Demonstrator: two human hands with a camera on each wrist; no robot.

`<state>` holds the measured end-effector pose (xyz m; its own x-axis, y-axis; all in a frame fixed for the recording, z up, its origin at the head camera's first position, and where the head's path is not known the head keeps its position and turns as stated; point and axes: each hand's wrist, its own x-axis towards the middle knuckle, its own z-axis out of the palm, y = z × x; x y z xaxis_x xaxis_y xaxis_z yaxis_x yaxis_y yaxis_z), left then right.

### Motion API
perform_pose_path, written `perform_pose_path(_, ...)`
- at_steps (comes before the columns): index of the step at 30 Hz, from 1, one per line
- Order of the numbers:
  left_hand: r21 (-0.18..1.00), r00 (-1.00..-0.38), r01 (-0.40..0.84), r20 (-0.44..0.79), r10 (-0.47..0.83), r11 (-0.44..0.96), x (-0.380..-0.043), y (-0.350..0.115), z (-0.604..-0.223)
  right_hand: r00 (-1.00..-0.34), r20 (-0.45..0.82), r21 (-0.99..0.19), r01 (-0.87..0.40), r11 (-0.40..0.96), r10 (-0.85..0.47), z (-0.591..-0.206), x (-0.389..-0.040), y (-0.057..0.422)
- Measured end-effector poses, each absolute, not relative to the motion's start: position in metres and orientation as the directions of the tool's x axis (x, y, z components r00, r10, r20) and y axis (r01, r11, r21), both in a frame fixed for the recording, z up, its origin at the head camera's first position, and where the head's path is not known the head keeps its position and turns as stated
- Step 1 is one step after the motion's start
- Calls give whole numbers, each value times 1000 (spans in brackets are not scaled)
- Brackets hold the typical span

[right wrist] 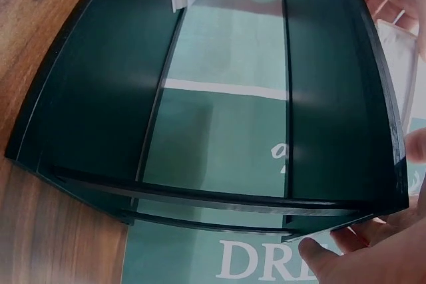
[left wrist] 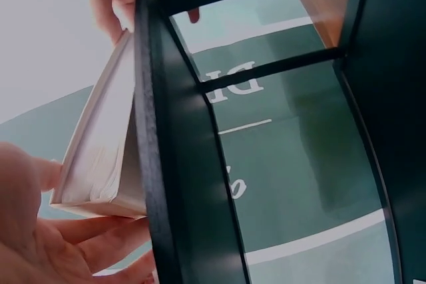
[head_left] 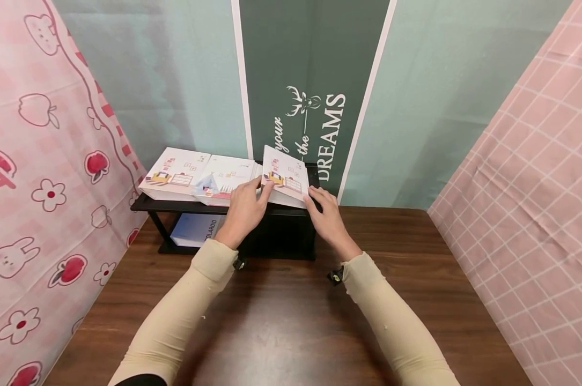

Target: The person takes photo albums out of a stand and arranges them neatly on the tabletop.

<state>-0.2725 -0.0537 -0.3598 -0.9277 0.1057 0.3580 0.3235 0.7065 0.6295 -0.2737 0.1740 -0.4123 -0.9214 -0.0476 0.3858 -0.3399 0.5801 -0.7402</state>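
Note:
A thick book (head_left: 286,169) with a pink and white illustrated cover lies at the right end of the black two-tier rack's (head_left: 223,209) top shelf, its left side raised. My left hand (head_left: 246,206) pinches its left edge, thumb on the cover; in the left wrist view the fingers lie under the book's end (left wrist: 100,157). At the opposite edge my right hand (head_left: 325,214) touches the book with fairly straight fingers. The right wrist view has the right thumb (right wrist: 316,257) by the rack's end.
Similar illustrated books (head_left: 179,166) lie flat along the left of the top shelf. On the lower shelf, a blue and white book (head_left: 194,228) marked POLAROID lies at the left. The rack stands on a brown wooden table (head_left: 382,300), against a green cloth (head_left: 310,53); pink cloths (head_left: 537,134) flank it.

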Motion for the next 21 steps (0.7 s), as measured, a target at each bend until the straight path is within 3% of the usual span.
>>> perform_pose_path(12,793,-928,334,371,31,510,-268,-54,-357,-916,395,-752,-366,549,-70,-416,-275,177)
perform_pose_path(17,920,-950,306,310,21,245,-268,-53,-358,-923,377,-754,-357,551,-83,-413,-272,178)
perform_pose_path(21,978,-977,206,206,56,-17,-267,-51,-357,-932,353,-764,-339,549,-84,-412,-269,179)
